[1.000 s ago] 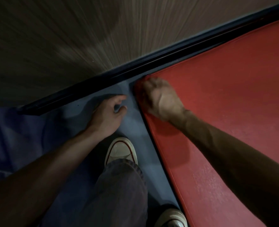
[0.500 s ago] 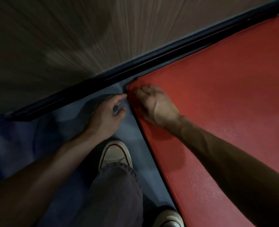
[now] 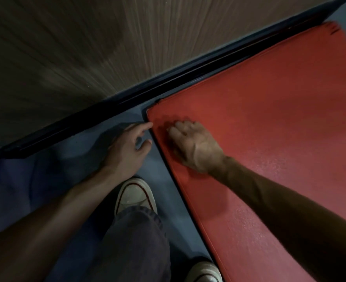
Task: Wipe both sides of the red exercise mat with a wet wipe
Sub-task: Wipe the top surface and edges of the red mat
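While the right hand presses flat, fingers loosely spread, on the red mat near its corner, the left hand rests open on the blue floor, fingertip touching the mat's edge. Since a moment ago, the right hand has slid back from the corner. No wipe or writing shows.

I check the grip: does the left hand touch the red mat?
Touching: in the head view the left hand's forefinger tip meets the red mat's edge near its corner.

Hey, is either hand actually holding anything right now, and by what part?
The left hand holds nothing, resting beside the red mat. The right hand lies on the mat; whether a wipe is under it cannot be told.
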The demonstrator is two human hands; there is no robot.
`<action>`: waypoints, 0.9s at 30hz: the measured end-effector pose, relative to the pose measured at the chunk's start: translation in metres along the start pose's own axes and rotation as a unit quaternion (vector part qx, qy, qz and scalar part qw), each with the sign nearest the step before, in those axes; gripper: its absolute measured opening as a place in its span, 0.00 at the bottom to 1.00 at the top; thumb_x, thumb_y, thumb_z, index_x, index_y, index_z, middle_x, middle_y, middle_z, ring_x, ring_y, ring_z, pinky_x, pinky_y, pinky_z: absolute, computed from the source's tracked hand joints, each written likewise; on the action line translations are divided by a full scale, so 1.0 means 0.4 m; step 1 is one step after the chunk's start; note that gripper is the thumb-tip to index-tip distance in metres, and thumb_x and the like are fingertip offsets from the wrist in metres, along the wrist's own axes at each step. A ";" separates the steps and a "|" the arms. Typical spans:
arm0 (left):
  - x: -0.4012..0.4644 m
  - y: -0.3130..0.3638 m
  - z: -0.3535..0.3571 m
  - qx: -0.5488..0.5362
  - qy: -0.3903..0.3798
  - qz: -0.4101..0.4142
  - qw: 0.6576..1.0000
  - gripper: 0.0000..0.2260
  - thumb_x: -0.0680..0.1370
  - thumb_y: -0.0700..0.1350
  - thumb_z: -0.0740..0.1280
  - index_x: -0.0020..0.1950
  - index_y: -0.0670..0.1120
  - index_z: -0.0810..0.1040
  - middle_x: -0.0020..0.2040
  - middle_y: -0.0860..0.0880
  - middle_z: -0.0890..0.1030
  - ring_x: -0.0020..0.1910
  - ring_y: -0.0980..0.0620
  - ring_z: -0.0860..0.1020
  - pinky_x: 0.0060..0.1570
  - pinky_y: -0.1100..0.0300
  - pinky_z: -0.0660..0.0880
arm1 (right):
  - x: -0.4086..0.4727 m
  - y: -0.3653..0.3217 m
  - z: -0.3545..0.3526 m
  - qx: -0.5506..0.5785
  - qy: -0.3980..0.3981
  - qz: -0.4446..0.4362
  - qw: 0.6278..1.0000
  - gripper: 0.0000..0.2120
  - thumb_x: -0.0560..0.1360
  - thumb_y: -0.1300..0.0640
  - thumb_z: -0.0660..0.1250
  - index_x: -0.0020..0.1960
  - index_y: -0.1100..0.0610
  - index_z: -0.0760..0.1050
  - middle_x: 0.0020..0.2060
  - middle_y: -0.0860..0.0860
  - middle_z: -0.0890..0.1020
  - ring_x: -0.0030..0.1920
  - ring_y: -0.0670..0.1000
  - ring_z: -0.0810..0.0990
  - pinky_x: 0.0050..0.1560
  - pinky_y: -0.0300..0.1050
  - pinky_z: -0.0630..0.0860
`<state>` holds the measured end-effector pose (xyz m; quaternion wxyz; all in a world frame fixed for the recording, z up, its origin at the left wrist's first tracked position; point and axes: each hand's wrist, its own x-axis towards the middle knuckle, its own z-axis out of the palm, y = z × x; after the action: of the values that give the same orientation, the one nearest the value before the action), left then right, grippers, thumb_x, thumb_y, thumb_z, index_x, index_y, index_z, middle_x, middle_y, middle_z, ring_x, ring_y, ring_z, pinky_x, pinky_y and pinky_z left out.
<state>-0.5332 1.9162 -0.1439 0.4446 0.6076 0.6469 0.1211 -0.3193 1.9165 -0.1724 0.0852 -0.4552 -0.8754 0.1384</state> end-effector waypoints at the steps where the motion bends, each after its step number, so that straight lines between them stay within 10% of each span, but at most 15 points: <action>1: -0.002 -0.003 0.001 -0.002 0.001 -0.001 1.000 0.21 0.82 0.45 0.66 0.75 0.54 0.73 0.68 0.52 0.76 0.66 0.53 0.76 0.64 0.51 0.76 | 0.003 0.036 -0.014 -0.012 0.004 0.007 1.000 0.17 0.74 0.51 0.60 0.55 0.60 0.78 0.45 0.57 0.80 0.43 0.60 0.78 0.44 0.53 0.71; 7: -0.003 -0.008 0.009 -0.019 -0.007 -0.004 1.000 0.21 0.81 0.42 0.66 0.74 0.53 0.74 0.67 0.55 0.77 0.64 0.58 0.76 0.63 0.57 0.76 | -0.022 0.308 -0.106 -0.002 0.194 0.357 0.914 0.15 0.82 0.48 0.58 0.52 0.60 0.74 0.45 0.60 0.81 0.45 0.65 0.79 0.45 0.59 0.74; 16: 0.005 0.005 0.028 -0.014 -0.047 0.014 0.999 0.22 0.82 0.44 0.66 0.75 0.57 0.72 0.49 0.63 0.80 0.47 0.59 0.80 0.49 0.60 0.76 | -0.119 0.041 -0.023 0.026 -0.014 0.032 0.999 0.22 0.69 0.51 0.69 0.61 0.59 0.76 0.51 0.56 0.79 0.48 0.58 0.75 0.49 0.52 0.72; 23: -0.017 0.036 0.042 0.073 -0.098 0.018 0.992 0.28 0.83 0.48 0.66 0.82 0.57 0.61 0.57 0.55 0.74 0.49 0.59 0.75 0.51 0.59 0.75 | -0.157 0.359 -0.126 -0.040 0.187 0.399 0.897 0.20 0.83 0.45 0.55 0.51 0.60 0.76 0.47 0.62 0.81 0.46 0.66 0.77 0.49 0.60 0.71; 27: -0.013 0.084 0.036 0.221 -0.114 0.052 0.967 0.30 0.84 0.54 0.62 0.84 0.50 0.55 0.65 0.49 0.74 0.60 0.52 0.74 0.55 0.59 0.70 | -0.129 0.216 -0.083 0.019 0.150 0.346 0.926 0.07 0.80 0.55 0.65 0.49 0.58 0.77 0.43 0.60 0.81 0.43 0.65 0.77 0.44 0.56 0.72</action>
<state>-0.5006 1.9137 -0.1267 0.3629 0.7335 0.5701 -0.0724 -0.2137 1.9269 -0.1698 0.1708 -0.7433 -0.6381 0.1058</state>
